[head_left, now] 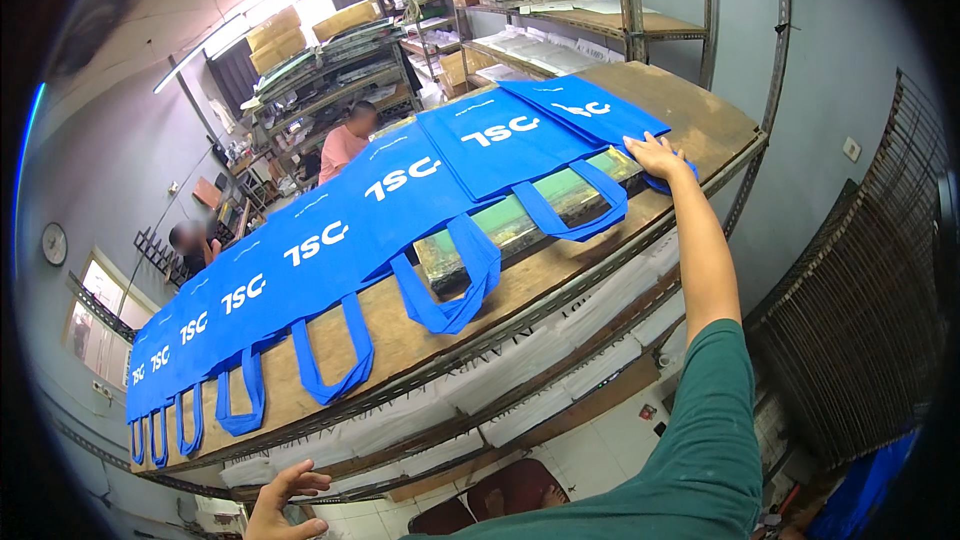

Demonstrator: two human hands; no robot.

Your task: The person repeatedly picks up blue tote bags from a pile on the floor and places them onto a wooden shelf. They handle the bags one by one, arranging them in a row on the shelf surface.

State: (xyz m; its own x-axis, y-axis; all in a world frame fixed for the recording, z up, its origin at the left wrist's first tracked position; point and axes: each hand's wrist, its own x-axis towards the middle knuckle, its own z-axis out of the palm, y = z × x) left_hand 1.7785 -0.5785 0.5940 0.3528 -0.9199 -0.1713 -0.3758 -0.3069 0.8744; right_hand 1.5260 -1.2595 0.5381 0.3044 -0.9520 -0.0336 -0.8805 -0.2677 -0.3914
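A long row of blue fabric tote bags [320, 240] overlaps along the wooden table, white lettering facing up and loop handles hanging toward the near edge. At the row's right end, my right hand [660, 158] is closed on the near edge of the last blue tote bag [590, 112], by its handle; the fingertips are partly hidden. This bag lies partly over its neighbour. Below the table's near edge, my left hand [287, 502] hangs at the bottom of the view, fingers apart and holding nothing. A greenish, worn block or frame [570, 190] shows under the bags.
The table's brown top [690, 105] shows at the right, with stacked white sheets [560, 340] on shelves underneath. A dark wire rack [860, 280] stands at right. Shelving with frames and boxes [330, 50] fills the back. A person in pink [342, 145] and another person [195, 245] are beyond the table.
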